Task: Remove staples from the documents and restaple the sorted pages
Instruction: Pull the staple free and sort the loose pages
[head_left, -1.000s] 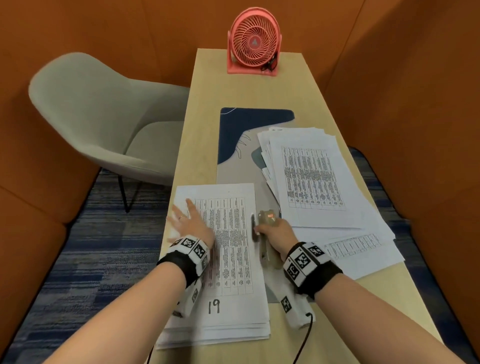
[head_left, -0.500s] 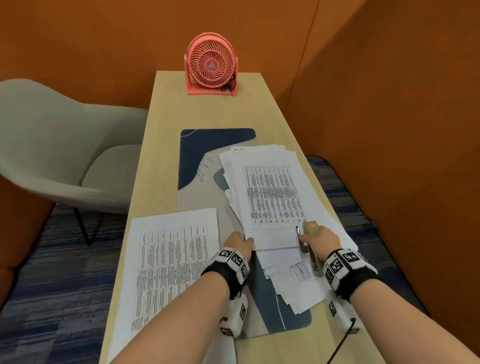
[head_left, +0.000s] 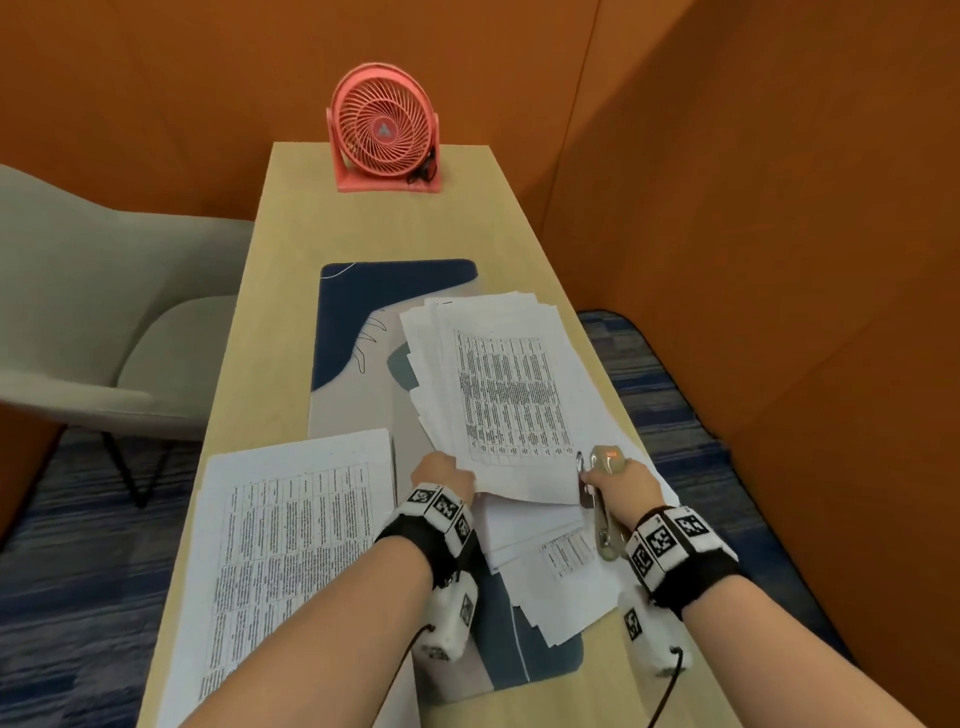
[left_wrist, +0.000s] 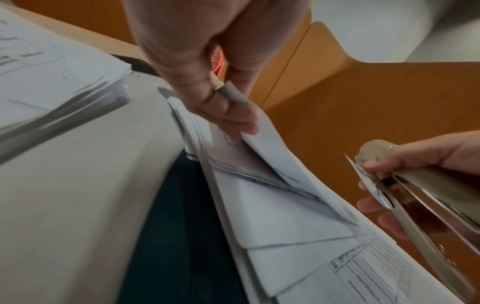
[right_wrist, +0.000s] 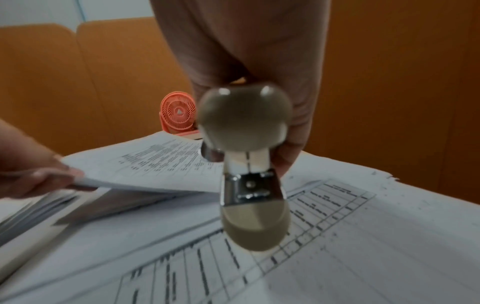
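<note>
While two paper stacks lie on the bench (head_left: 249, 322), left hand (head_left: 441, 475) grip pinches the top sheets (head_left: 504, 395) of the right stack, near edge lifted. Right hand (head_left: 621, 483) grip wraps one stapler (head_left: 602, 499), just right of those sheets. One pink fan (head_left: 384, 130) at bench far end; orange walls.

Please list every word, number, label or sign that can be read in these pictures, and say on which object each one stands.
None can be read.
Top sheet of the right pile: printed table, too small to read.
Left stack: printed table, too blurred.
Pink fan hub: a triangle mark, no letters.
Stapler: a reddish label, unreadable.
Wristbands: black-and-white square codes, no words.
</note>
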